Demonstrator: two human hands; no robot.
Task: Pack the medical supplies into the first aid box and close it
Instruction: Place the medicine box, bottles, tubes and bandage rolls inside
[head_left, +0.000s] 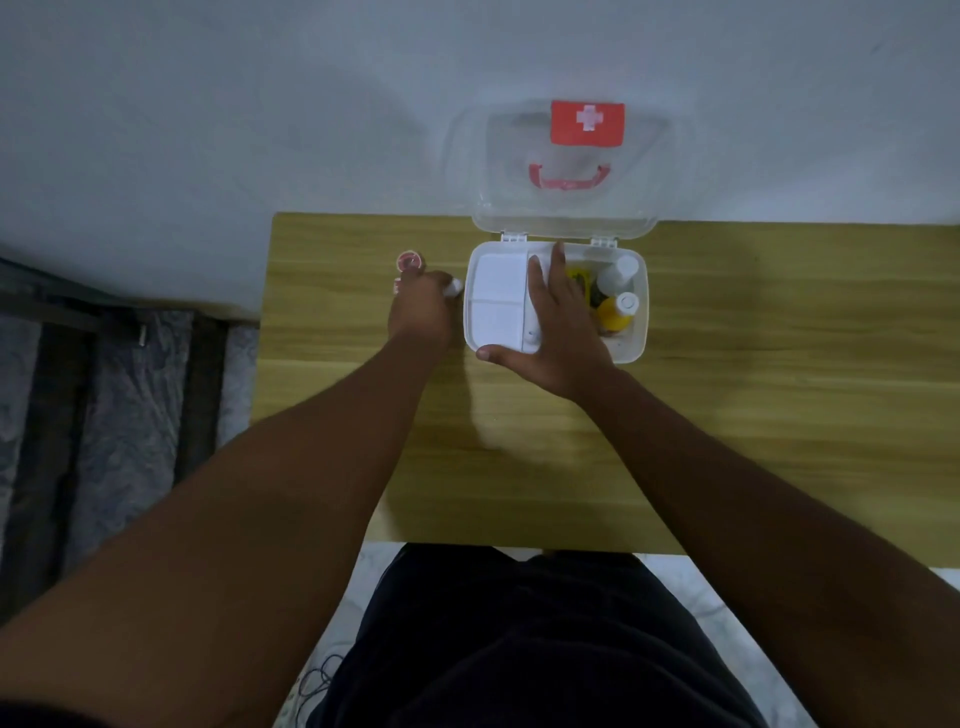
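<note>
- Right hand (558, 332) lies flat and spread over the white plastic first aid box (636, 312), fingers reaching across its white inner tray (496, 301), thumb hooked on the near rim; I see nothing gripped.
- Just right of those fingers, inside the box, stand a white-capped bottle (618, 273) and a yellow bottle (615, 312).
- Beyond the hand, the clear lid with a red cross label (587, 123) stands open.
- Left hand (423, 306) curls around a small white item (455, 287) just left of the box; a red-and-white tape roll (409, 261) sits at its fingertips on the wooden table (779, 364).
</note>
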